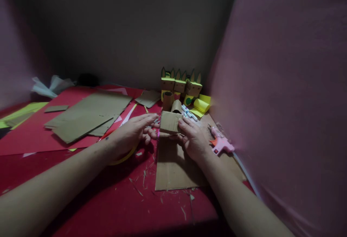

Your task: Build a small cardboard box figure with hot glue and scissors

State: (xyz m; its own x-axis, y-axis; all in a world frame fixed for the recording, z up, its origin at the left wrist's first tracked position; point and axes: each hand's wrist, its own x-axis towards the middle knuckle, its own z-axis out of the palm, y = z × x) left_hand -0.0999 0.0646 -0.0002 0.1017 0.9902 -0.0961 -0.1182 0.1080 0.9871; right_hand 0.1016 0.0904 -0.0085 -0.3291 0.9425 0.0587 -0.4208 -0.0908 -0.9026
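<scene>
My right hand (193, 137) grips a small cardboard piece (170, 122) by its right side, with the thumb and fingers pressed on it. The piece is held above a larger flat cardboard sheet (173, 168). Just left of the piece, my left hand (142, 128) has its fingers stretched out and apart, holding nothing that I can see. Behind the piece stands a cardboard tube (168, 101), with another tube (176, 106) lying beside it. Under my left wrist shows a yellow curved band (123, 161), partly hidden.
A pink glue gun (223, 145) lies to the right by the wall. Several capped markers (189, 113), rolled yellow paper (202, 105) and cardboard figures with pointed ears (180, 85) stand behind. Cut cardboard sheets (92, 114) lie left on red paper (24, 134). Scraps litter the red table (114, 201).
</scene>
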